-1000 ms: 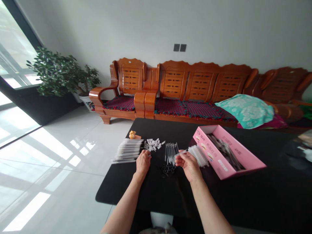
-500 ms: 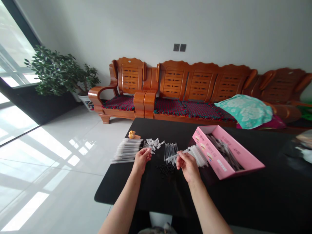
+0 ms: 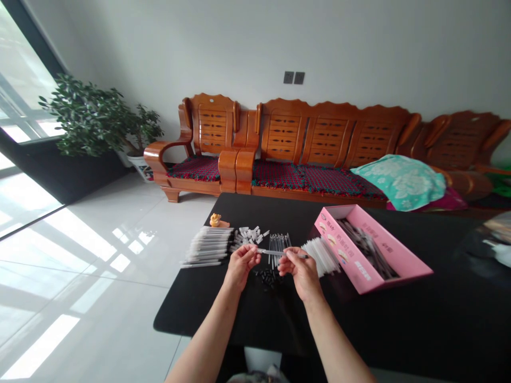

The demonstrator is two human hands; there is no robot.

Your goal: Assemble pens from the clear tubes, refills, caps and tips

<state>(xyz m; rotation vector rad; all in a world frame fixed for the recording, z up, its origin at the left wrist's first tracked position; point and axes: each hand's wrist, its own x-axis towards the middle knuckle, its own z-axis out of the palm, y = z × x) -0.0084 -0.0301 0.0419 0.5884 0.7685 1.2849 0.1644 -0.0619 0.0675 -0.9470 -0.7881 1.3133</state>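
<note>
My right hand (image 3: 298, 270) is closed around a slim pen (image 3: 275, 252), which lies level between my two hands. My left hand (image 3: 244, 264) pinches a clear pen cap (image 3: 257, 250) at the pen's left end; fingers partly hide it. Just beyond my hands is a row of pen refills (image 3: 275, 242). Small black plugs (image 3: 268, 277) lie loose below the pen. White pen caps (image 3: 249, 235) are heaped behind my left hand. To the left, whitish pens (image 3: 205, 247) lie side by side. White pen barrels (image 3: 321, 255) are stacked right of my right hand.
A pink box (image 3: 361, 266) holding dark sticks stands on the right of the black table (image 3: 319, 335). A small yellow figurine (image 3: 216, 219) is near the back left edge. Beyond the table is a wooden sofa (image 3: 287, 133).
My left hand has come from the cap heap rightward to the pen's end. The pen in my right hand has turned level and shifted slightly left.
</note>
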